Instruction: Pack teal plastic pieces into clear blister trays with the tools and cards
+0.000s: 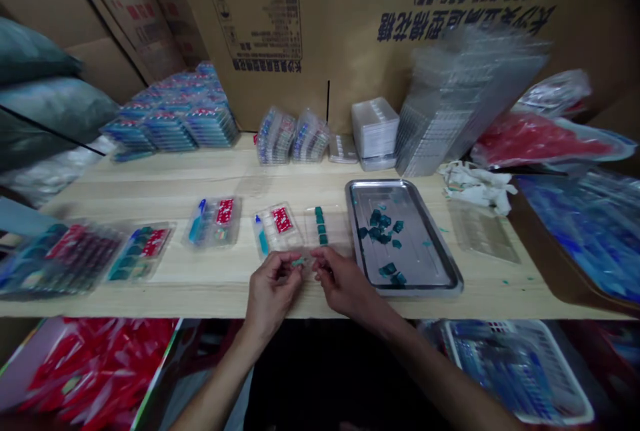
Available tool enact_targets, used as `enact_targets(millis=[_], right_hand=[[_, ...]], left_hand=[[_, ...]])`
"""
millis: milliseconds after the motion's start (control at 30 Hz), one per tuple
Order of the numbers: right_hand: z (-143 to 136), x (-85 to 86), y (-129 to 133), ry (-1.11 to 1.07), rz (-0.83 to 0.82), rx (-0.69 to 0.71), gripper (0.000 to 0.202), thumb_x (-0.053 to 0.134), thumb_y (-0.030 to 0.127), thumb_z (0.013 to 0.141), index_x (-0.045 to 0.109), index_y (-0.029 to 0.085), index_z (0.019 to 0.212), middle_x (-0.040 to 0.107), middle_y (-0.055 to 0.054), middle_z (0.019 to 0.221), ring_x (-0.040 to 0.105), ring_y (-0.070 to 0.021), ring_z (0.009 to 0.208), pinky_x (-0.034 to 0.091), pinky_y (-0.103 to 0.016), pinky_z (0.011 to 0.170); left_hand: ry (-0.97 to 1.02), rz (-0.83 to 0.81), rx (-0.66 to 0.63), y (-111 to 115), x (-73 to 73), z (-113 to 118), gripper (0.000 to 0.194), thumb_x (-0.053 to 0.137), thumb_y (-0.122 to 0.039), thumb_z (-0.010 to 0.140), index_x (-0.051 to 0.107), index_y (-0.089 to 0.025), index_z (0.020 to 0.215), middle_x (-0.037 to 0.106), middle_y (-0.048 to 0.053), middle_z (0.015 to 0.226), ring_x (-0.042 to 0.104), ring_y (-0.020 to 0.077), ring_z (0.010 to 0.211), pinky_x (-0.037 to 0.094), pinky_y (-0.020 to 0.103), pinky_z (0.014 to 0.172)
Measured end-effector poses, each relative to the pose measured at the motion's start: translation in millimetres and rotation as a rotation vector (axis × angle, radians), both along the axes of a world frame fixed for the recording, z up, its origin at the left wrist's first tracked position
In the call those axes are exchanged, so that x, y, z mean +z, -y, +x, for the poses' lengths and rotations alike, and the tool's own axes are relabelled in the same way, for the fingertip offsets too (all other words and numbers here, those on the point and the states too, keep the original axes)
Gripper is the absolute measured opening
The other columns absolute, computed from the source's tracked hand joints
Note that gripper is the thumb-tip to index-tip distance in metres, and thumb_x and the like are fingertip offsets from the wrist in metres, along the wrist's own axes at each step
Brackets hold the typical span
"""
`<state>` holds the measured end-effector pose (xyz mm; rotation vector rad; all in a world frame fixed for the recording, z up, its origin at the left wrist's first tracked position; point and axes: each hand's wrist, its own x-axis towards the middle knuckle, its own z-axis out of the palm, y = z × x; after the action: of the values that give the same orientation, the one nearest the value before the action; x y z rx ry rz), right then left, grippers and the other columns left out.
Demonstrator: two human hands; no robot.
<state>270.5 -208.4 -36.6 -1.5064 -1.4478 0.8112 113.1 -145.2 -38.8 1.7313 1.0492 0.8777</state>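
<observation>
Teal piece (299,261) pinched between both hands (307,284) beside steel tray (440,264)

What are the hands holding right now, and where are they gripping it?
The left hand pinches a small green piece by its end in the fingers. The right hand rests at the clear tray; its grip is unclear.

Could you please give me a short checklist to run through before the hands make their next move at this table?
1. Left hand holds small green piece: ok.
2. Right hand at clear tray: ok; its grip cannot tell.
3. Green pieces already in the tray's column: ok.
4. Steel tray stocked with teal pieces: ok.
5. Piece facing the right way: cannot tell.
</observation>
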Motion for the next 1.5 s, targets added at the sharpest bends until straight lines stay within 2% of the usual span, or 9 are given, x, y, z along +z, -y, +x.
enact_targets(millis=[133, 233, 533, 800, 1000, 1133, 1267, 1367, 1500], right_hand=[[-29.1, -23.2, 15.3, -0.112, -0.052, -0.038, 0.046, 0.045, 0.011, 0.085, 0.052, 0.018, 0.130, 0.066, -0.012, 0.122, 0.064, -0.0201, 0.108, 0.050, -0.039, 0.097], [-43.5, -35.0, 14.1, -0.185, -0.113, -0.082, 0.052, 0.043, 0.013, 0.086, 0.047, 0.015, 0.139, 0.059, -0.015, 0.136, 0.060, -0.0213, 0.120, 0.045, -0.043, 0.107], [-56.2, -25.5, 3.6, -0.283, -0.212, -0.023, 0.066, 0.044, 0.017, 0.086, 0.033, 0.013, 0.152, 0.045, -0.013, 0.151, 0.039, -0.0231, 0.142, 0.027, -0.045, 0.120], [-44.4, -27.3, 6.6, -0.078, -0.104, 0.010, 0.070, 0.039, 0.006, 0.084, 0.028, 0.013, 0.153, 0.045, -0.017, 0.150, 0.047, -0.0221, 0.136, 0.038, -0.047, 0.114], [-36.1, -26.6, 14.3, 0.388, 0.128, 0.225, 0.088, 0.040, -0.007, 0.064, 0.038, 0.013, 0.149, 0.024, -0.014, 0.162, 0.014, -0.0254, 0.151, 0.025, -0.052, 0.120], [-33.0, -31.8, 9.2, 0.340, 0.100, 0.132, 0.083, 0.040, -0.007, 0.065, 0.043, 0.011, 0.145, 0.034, -0.017, 0.156, 0.028, -0.0245, 0.146, 0.032, -0.047, 0.118], [-27.4, -29.3, 4.2, 0.187, 0.045, -0.049, 0.061, 0.039, -0.004, 0.073, 0.057, 0.011, 0.130, 0.062, -0.017, 0.124, 0.057, -0.0226, 0.117, 0.047, -0.042, 0.104], [-26.5, -25.6, 3.2, 0.078, 0.016, 0.008, 0.048, 0.040, -0.002, 0.079, 0.062, 0.015, 0.119, 0.066, -0.012, 0.106, 0.062, -0.0204, 0.101, 0.051, -0.038, 0.092], [-26.0, -25.8, 1.9, 0.037, 0.024, 0.010, 0.046, 0.041, -0.001, 0.082, 0.060, 0.019, 0.118, 0.065, -0.010, 0.111, 0.060, -0.0194, 0.102, 0.050, -0.036, 0.092]], left_hand=[[-0.137, 0.203, -0.002, 10.3, -19.1, -20.9, 0.016, 0.059, -0.024, 0.087, 0.069, -0.020, 0.099, 0.069, 0.005, 0.097, 0.063, 0.0184, 0.091, 0.049, 0.031, 0.083], [-0.173, 0.224, 0.018, 12.9, -28.7, -23.1, 0.017, 0.057, -0.022, 0.087, 0.068, -0.020, 0.100, 0.069, 0.005, 0.096, 0.064, 0.0175, 0.088, 0.049, 0.030, 0.080], [-0.149, 0.188, 0.053, 12.0, -45.8, -21.1, 0.039, 0.059, -0.016, 0.081, 0.058, -0.018, 0.121, 0.068, 0.004, 0.093, 0.062, 0.0141, 0.073, 0.051, 0.027, 0.070], [-0.181, 0.225, 0.033, 12.3, -39.4, -21.6, 0.034, 0.057, -0.016, 0.082, 0.062, -0.018, 0.116, 0.067, 0.006, 0.098, 0.063, 0.0150, 0.079, 0.051, 0.028, 0.074], [-0.144, 0.164, 0.065, 12.2, -40.0, -18.0, 0.040, 0.059, -0.019, 0.083, 0.057, -0.016, 0.123, 0.069, 0.009, 0.111, 0.066, 0.0183, 0.093, 0.052, 0.032, 0.084], [-0.189, 0.117, 0.079, 8.5, -39.9, -14.4, 0.042, 0.059, -0.020, 0.083, 0.057, -0.016, 0.124, 0.071, 0.007, 0.100, 0.065, 0.0166, 0.081, 0.052, 0.031, 0.078], [-0.214, 0.152, 0.060, 5.8, -37.5, -12.3, 0.032, 0.057, -0.017, 0.083, 0.063, -0.018, 0.115, 0.071, 0.005, 0.096, 0.066, 0.0165, 0.082, 0.052, 0.030, 0.078], [-0.201, 0.188, 0.009, 5.5, -33.6, -12.1, 0.025, 0.055, -0.015, 0.084, 0.067, -0.018, 0.105, 0.071, 0.006, 0.097, 0.066, 0.0170, 0.086, 0.051, 0.030, 0.079], [-0.226, 0.200, -0.015, 5.4, -30.3, -13.2, 0.029, 0.057, -0.014, 0.082, 0.066, -0.019, 0.109, 0.069, 0.006, 0.099, 0.065, 0.0173, 0.086, 0.052, 0.030, 0.079]])
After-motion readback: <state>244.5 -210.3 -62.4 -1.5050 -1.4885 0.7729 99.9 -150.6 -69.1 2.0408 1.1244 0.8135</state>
